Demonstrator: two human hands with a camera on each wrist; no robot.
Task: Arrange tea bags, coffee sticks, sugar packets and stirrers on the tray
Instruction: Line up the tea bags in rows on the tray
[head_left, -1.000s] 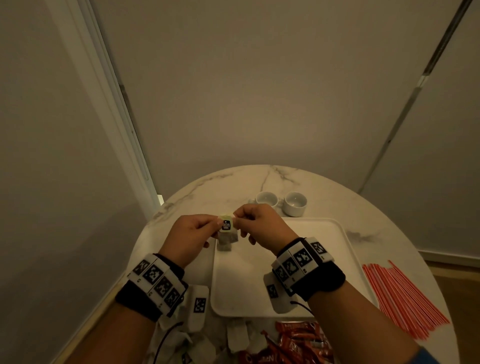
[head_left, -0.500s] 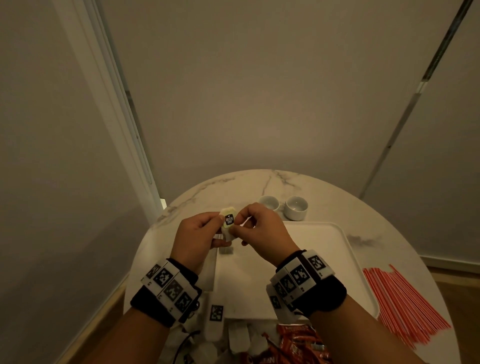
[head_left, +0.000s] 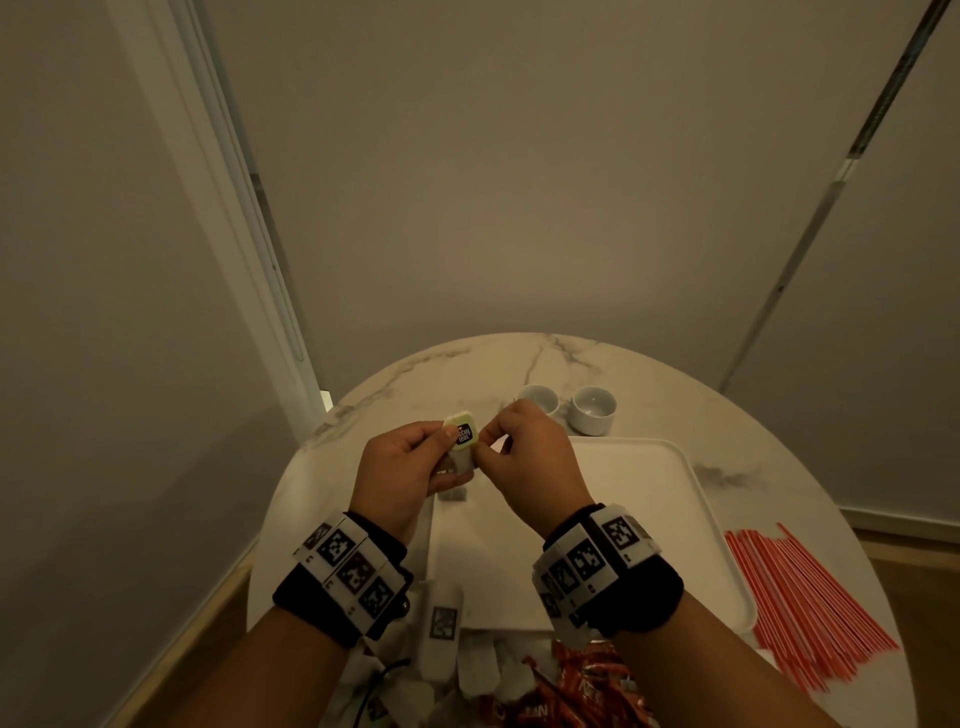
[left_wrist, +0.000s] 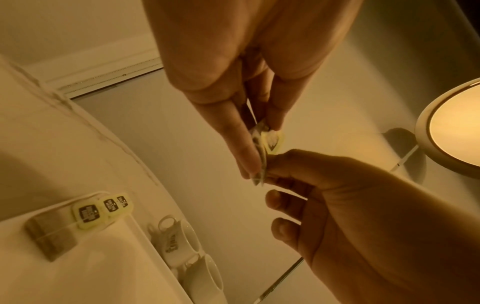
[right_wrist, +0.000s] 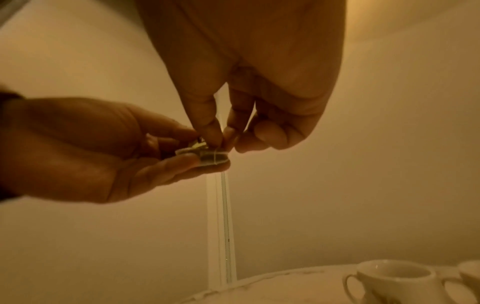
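Both hands hold one tea bag (head_left: 461, 451) above the far left corner of the white tray (head_left: 649, 519). My left hand (head_left: 410, 467) pinches the bag (left_wrist: 261, 158) between thumb and fingers. My right hand (head_left: 524, 457) pinches at the bag's string and its pale green tag (head_left: 462, 431) with thumb and forefinger (right_wrist: 207, 131). A short stack of tea bags (left_wrist: 52, 234) with green tags (left_wrist: 88, 214) lies on the tray's far left corner. More tea bags (head_left: 478, 670) and red coffee sticks (head_left: 587, 686) lie at the table's near edge.
Two small white cups (head_left: 592, 410) stand behind the tray on the round marble table (head_left: 753, 441). A fan of red stirrers (head_left: 800, 603) lies right of the tray. Walls close in behind the table and to the left.
Both hands have risen slightly with the tea bag, lifting it clear of the stack on the tray. The head view has tilted up a little.
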